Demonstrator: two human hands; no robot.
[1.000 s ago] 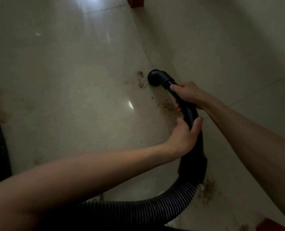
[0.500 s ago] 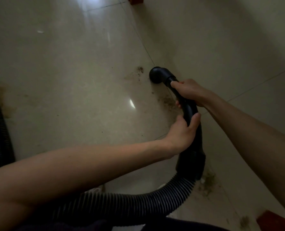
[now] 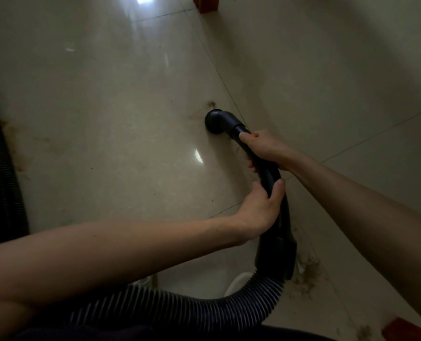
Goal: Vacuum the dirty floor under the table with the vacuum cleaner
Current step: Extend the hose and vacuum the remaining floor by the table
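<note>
Both hands hold the black vacuum wand. My right hand grips it near the front, just behind the round elbow nozzle that rests on the pale tiled floor. Further back, my left hand wraps around the wand. The ribbed hose curves from the wand's rear toward the lower left. A small brown dirt spot lies just beyond the nozzle. More brown dirt lies on the floor beside the wand's rear end.
A reddish wooden table leg stands at the top. Another reddish piece shows at the bottom right. A dark ribbed hose section runs along the left edge, with brown stains beside it.
The nozzle has slid over the dirt patches near it; the patch that lay beside my right hand is gone and less dirt shows ahead of the nozzle. Both hands kept their grip.
</note>
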